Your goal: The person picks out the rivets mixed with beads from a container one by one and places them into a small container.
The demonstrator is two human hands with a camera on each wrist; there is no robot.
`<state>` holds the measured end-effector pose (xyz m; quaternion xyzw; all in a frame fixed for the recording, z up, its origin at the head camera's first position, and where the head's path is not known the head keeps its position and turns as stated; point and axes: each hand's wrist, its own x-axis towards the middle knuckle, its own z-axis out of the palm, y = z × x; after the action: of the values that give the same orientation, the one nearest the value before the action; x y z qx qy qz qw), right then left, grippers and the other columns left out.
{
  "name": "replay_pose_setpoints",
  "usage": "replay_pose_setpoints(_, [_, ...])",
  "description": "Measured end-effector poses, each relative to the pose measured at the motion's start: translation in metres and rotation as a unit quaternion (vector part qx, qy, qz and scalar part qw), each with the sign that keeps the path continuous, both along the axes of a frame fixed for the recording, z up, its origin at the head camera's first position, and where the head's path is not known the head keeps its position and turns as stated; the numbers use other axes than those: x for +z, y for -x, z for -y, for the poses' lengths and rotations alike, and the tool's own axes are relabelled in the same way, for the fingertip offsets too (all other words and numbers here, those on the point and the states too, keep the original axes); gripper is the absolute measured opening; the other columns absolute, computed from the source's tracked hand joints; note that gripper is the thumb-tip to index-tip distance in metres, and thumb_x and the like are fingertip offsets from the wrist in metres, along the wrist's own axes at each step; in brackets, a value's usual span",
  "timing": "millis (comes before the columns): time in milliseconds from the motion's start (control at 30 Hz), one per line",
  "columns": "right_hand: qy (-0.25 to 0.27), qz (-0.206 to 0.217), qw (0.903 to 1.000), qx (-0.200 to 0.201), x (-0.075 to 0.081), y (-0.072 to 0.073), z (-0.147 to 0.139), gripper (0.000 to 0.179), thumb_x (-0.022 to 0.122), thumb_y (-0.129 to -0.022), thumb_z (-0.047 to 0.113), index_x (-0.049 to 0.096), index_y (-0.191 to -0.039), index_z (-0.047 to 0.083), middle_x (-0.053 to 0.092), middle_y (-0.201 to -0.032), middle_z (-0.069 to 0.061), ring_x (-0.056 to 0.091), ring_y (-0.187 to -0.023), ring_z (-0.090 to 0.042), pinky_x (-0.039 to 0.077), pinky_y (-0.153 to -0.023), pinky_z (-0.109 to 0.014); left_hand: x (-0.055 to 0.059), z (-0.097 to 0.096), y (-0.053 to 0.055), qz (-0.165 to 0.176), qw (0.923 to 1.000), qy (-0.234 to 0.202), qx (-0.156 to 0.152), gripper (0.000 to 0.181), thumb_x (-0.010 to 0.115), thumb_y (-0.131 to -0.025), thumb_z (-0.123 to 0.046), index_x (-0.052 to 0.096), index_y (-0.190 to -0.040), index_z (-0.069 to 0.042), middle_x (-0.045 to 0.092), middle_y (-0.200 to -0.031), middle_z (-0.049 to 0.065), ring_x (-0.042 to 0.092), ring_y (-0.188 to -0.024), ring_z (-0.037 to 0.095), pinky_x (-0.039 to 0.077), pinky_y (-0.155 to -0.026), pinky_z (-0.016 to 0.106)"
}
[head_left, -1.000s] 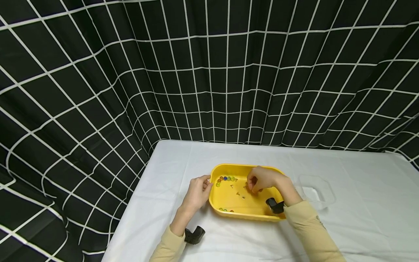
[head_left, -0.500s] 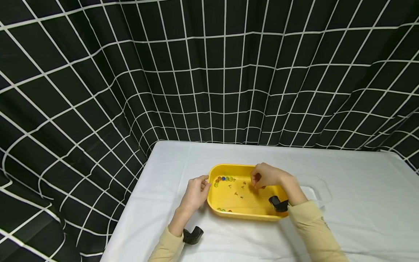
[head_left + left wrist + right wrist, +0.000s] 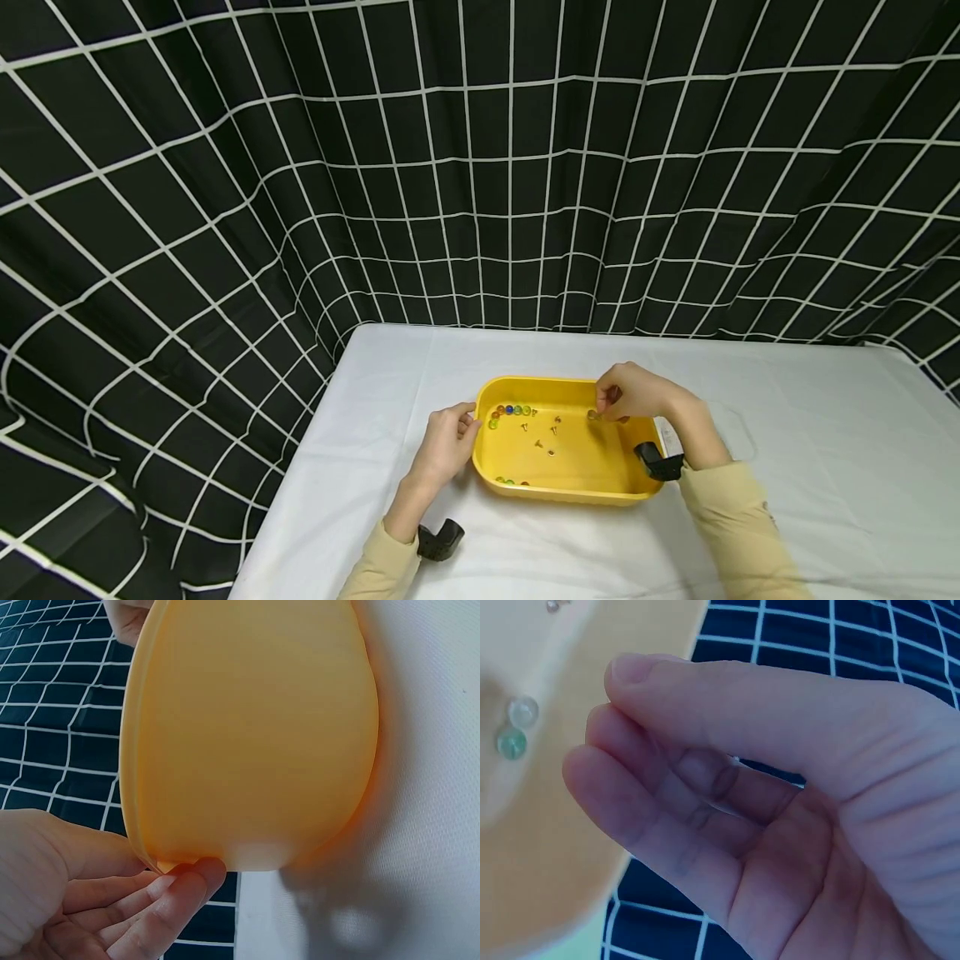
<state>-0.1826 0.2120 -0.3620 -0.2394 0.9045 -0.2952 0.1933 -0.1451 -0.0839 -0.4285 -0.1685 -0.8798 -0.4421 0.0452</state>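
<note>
Left grip pinching tray; right grip: can't tell; marbles hidden in left-wrist view.

Mixes gloss and matt.
Shows smooth plastic in the tray, glassy marbles at its ten o'clock, metallic shine on pins, matt weave in the tablecloth.

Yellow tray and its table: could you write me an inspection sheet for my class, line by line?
Surface: white cloth, lightly creased.
Job's things: yellow tray holding marbles in both left corners, two near the right grip, small brass-coloured pieces on its floor.
Clutter: clear container right of the tray, partly hidden by the right forearm.
Grips: left grip pinches the tray's rim; right grip curled over the tray, contents unclear.
Cables: nothing seen.
Surroundings: black curtain with white grid lines; a black device at each wrist.
</note>
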Motion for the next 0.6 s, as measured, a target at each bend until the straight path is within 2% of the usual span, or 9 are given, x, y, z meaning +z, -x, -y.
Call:
replay_pose_setpoints(167, [0.001,-0.010,0.9999,-0.012,0.004,0.000,-0.012,0.011,0.065,-0.075,-0.008,0.061,-0.072,0.002,0.055,-0.064,-0.001,0.050,-0.056,-0.012,0.049,-0.052,-0.025,0.000,0.000,0.000,0.001,1.0000,0.002,0.001,0.027,0.060,-0.087,0.003,0.058,-0.111,0.015,0.062,-0.082,0.014,0.062,-0.068,0.015,0.050,-0.058,0.017])
replay_pose_setpoints(600, [0.006,0.000,0.9991,-0.041,0.011,-0.007,-0.032,0.011,0.065,-0.077,-0.006,0.060,-0.072,0.003,0.055,-0.065,-0.001,0.051,-0.058,-0.015,0.051,-0.055,-0.028,0.000,0.000,0.000,0.006,1.0000,0.002,0.004,0.027,0.059,-0.087,0.003,0.058,-0.112,0.014,0.062,-0.082,0.014,0.062,-0.069,0.017,0.050,-0.058,0.018])
